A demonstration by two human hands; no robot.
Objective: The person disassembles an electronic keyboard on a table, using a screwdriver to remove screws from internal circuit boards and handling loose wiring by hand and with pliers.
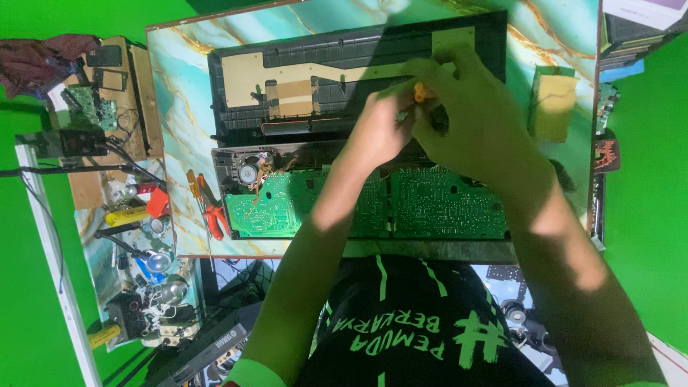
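Taking the green circuit board (437, 204) as our landmark, we list from left to right. Far to its left, on a side bench (118, 129), we see a small green board (92, 104), a yellow cylinder (125, 215) and a red cloth (36, 61). Just left of the landmark lie red-handled pliers (213, 213) and a screwdriver with an orange handle (192, 183), on the marble-patterned table (179, 86). At the landmark's left end sits a round speaker (249, 174). Above the landmark lies a black plastic casing (322, 64) bearing a tan, label-like cardboard sheet (247, 72). Above the landmark's middle, our left hand (383, 129) and right hand (469, 118) meet, both curled shut around a small orange-handled tool (421, 92); the tool shows only between the fingers, over the casing. To the upper right of the landmark rests a yellow-green rectangular pad (555, 104).
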